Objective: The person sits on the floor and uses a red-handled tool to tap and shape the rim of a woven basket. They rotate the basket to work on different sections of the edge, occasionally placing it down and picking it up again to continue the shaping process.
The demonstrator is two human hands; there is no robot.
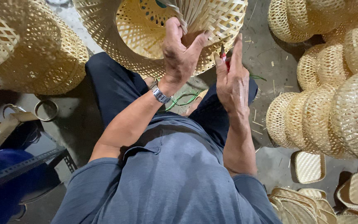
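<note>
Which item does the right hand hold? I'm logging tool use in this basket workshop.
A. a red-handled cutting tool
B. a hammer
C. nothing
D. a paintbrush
A: the right hand grips a small red-handled cutting tool, its tip pointing up beside the woven bamboo basket that the left hand pinches at the rim.

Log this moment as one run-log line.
left hand: grips rim of woven bamboo basket | right hand: holds red-handled cutter | around: stacked woven baskets

Grey-blue short-sleeved shirt, dark navy trousers, silver wristwatch on left wrist.
</note>
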